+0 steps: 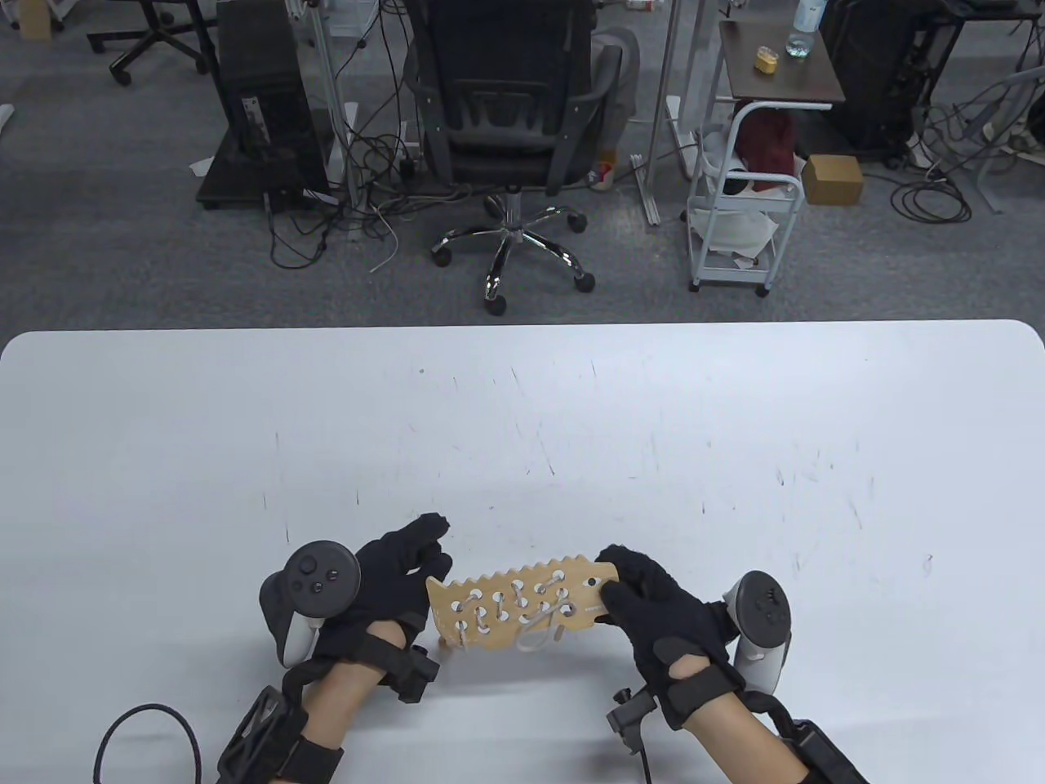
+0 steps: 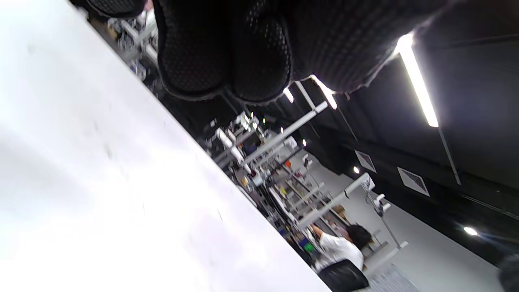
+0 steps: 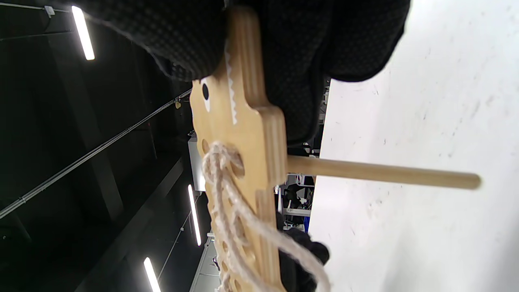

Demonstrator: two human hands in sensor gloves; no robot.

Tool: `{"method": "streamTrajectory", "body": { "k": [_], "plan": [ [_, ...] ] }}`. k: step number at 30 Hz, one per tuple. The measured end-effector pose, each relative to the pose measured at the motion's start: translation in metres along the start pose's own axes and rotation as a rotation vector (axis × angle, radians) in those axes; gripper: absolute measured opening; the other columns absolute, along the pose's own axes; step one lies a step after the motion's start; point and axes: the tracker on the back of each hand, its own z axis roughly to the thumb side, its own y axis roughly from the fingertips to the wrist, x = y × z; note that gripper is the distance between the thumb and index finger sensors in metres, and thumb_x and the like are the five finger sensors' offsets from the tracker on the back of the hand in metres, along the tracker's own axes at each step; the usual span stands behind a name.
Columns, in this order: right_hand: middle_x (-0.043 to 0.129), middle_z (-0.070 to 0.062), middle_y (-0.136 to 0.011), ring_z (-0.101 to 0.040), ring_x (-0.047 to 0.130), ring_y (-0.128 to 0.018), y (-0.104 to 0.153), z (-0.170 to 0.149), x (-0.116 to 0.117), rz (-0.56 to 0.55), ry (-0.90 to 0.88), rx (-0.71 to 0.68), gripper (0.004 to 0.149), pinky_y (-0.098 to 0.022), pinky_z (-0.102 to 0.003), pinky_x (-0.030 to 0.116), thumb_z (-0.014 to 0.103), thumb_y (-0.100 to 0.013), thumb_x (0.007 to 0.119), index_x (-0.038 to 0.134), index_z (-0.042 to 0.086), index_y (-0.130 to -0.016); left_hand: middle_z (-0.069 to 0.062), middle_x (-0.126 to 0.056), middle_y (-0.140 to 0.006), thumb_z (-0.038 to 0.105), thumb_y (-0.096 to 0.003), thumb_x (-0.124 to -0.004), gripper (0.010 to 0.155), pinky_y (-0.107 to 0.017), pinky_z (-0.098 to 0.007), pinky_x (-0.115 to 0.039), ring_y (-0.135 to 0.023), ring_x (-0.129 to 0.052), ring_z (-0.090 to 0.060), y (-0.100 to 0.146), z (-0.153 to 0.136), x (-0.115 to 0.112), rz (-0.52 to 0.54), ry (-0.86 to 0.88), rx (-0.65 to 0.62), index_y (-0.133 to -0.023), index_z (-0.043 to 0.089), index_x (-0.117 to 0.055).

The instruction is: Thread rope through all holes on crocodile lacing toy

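Note:
A wooden crocodile board is held just above the white table, near its front edge. My right hand pinches the board's head end, thumb on top beside the painted eye. Pale rope runs through several holes and loops loose at the lower edge; up close the rope comes out of a hole near the head. A wooden stick juts from the board's underside toward the table. My left hand sits at the tail tip with curled fingers; no frame shows whether it grips the board.
A black cable loops on the table at the front left. Beyond the far edge stand an office chair, a computer tower and a white cart on the floor.

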Motion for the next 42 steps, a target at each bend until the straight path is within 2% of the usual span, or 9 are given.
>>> {"method": "streamTrajectory", "body": {
  "k": [7, 15, 21, 23, 26, 29, 42],
  "plan": [
    [0.091, -0.013, -0.079, -0.028, 0.102, -0.061, 0.0, -0.002, 0.004, 0.034, -0.084, 0.028, 0.052, -0.054, -0.046, 0.076, 0.025, -0.045, 0.08, 0.065, 0.005, -0.092, 0.002, -0.084, -0.085, 0.046, -0.0404, -0.089, 0.053, -0.074, -0.059, -0.051, -0.082, -0.082, -0.029, -0.003, 0.0, -0.03, -0.188, 0.09, -0.001, -0.092, 0.036, -0.084],
    [0.091, -0.013, -0.079, -0.027, 0.102, -0.062, 0.002, 0.0, 0.011, 0.091, -0.174, 0.039, 0.052, -0.054, -0.046, 0.076, 0.025, -0.046, 0.08, 0.065, 0.006, -0.092, -0.003, -0.074, -0.1, 0.048, -0.0405, -0.089, 0.057, -0.076, -0.061, -0.044, -0.093, -0.072, -0.033, 0.003, 0.013, -0.065, -0.483, 0.203, -0.063, -0.096, 0.041, -0.079],
    [0.092, -0.012, -0.078, -0.026, 0.103, -0.062, 0.003, 0.0, 0.017, 0.127, -0.173, 0.03, 0.052, -0.054, -0.043, 0.078, 0.026, -0.045, 0.08, 0.066, 0.005, -0.091, -0.003, -0.067, -0.106, 0.049, -0.0395, -0.091, 0.062, -0.076, -0.061, -0.042, -0.096, -0.068, -0.034, 0.01, 0.025, -0.082, -0.588, 0.218, -0.115, -0.099, 0.043, -0.074],
    [0.092, -0.012, -0.078, -0.026, 0.103, -0.062, 0.004, -0.001, 0.019, 0.134, -0.176, 0.031, 0.053, -0.054, -0.043, 0.078, 0.026, -0.045, 0.081, 0.066, 0.005, -0.091, -0.003, -0.068, -0.105, 0.049, -0.0393, -0.091, 0.059, -0.076, -0.061, -0.043, -0.096, -0.069, -0.033, 0.013, 0.029, -0.086, -0.593, 0.219, -0.131, -0.096, 0.043, -0.077],
    [0.092, -0.012, -0.079, -0.026, 0.103, -0.062, 0.004, -0.001, 0.021, 0.146, -0.177, 0.034, 0.052, -0.054, -0.043, 0.078, 0.026, -0.045, 0.081, 0.065, 0.005, -0.091, -0.002, -0.073, -0.103, 0.048, -0.0388, -0.092, 0.048, -0.076, -0.061, -0.045, -0.094, -0.072, -0.032, 0.015, 0.034, -0.087, -0.575, 0.214, -0.157, -0.086, 0.043, -0.086],
    [0.091, -0.012, -0.079, -0.026, 0.103, -0.062, 0.004, -0.001, 0.021, 0.147, -0.181, 0.033, 0.053, -0.054, -0.043, 0.077, 0.026, -0.045, 0.081, 0.065, 0.005, -0.091, -0.002, -0.074, -0.102, 0.048, -0.0391, -0.091, 0.047, -0.076, -0.061, -0.045, -0.093, -0.074, -0.032, 0.016, 0.035, -0.086, -0.573, 0.212, -0.167, -0.085, 0.042, -0.088],
    [0.091, -0.012, -0.079, -0.026, 0.102, -0.063, 0.002, 0.001, 0.013, 0.106, -0.195, 0.02, 0.052, -0.054, -0.043, 0.077, 0.026, -0.045, 0.08, 0.065, 0.006, -0.091, -0.002, -0.082, -0.096, 0.047, -0.0389, -0.091, 0.045, -0.075, -0.061, -0.05, -0.088, -0.081, -0.03, 0.01, 0.026, -0.065, -0.436, 0.226, -0.147, -0.083, 0.039, -0.092]
  ]
}}
